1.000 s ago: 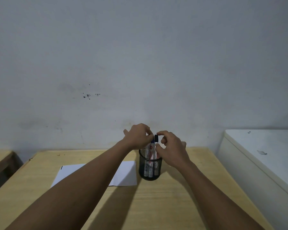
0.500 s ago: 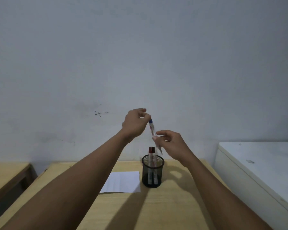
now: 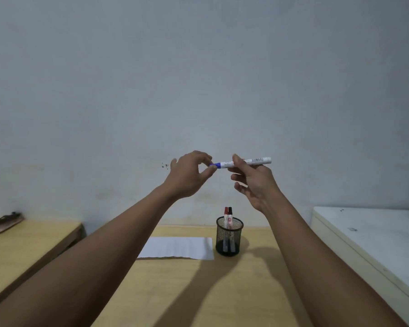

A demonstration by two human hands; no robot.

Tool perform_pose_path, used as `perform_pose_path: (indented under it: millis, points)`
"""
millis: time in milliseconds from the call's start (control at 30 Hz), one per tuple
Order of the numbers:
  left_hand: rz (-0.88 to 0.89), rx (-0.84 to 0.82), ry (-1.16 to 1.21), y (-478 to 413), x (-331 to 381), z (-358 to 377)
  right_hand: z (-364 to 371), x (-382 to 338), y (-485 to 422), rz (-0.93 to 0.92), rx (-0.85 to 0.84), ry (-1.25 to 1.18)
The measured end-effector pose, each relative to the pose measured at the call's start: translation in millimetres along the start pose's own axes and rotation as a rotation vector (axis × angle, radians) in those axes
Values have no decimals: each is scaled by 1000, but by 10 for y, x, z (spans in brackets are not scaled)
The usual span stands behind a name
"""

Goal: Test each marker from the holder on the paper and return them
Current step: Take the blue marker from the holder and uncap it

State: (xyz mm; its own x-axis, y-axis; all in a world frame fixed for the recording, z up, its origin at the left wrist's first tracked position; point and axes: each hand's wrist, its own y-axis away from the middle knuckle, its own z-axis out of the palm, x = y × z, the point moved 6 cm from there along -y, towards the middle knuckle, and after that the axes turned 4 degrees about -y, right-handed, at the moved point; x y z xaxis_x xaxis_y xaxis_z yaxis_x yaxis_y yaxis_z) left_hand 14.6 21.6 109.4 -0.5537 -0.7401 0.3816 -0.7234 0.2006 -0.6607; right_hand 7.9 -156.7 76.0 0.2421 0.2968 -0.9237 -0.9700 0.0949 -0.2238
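Observation:
A white marker with a blue cap (image 3: 257, 160) lies level in the air, well above the table. My right hand (image 3: 253, 182) grips its barrel between thumb and fingers. My left hand (image 3: 190, 174) pinches the blue cap end. Below them a black mesh holder (image 3: 229, 237) stands on the wooden table (image 3: 198, 291), with a red-capped marker (image 3: 226, 214) and a dark-capped marker (image 3: 230, 214) upright inside. A white sheet of paper (image 3: 177, 247) lies flat just left of the holder.
A second wooden desk (image 3: 21, 244) stands at the left with a dark bundle (image 3: 3, 223) on its far end. A white cabinet top (image 3: 376, 244) runs along the right side. A grey wall closes the back.
Both hands lifted the blue-capped marker out of the holder and higher, and turned it from upright to level. The camera has tilted up, so the table sits lower in view.

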Motion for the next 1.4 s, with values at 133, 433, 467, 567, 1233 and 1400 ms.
perform_pose_path:
  millis: [133,433,467,567,1233,1400]
  points:
    - [126,-2,-227,150,104,-145,145,-60,122,-42,-48,59]
    - [351,200,-621,285,362,-428,363,-210,205,-101,-63,38]
    - [338,180,-632,283,338,-423,374,-222,206,-112,-79,45]
    - [253,75,-564,267,181,-392,421,-232,206,-162,-164,118]
    - [-379,-251,-392,1260,-2426,99,1141,1567,-393,5,-229,249]
    - [-384,-299,-392,1519,-2736,434,1432,2254,-493,82,-288,422]
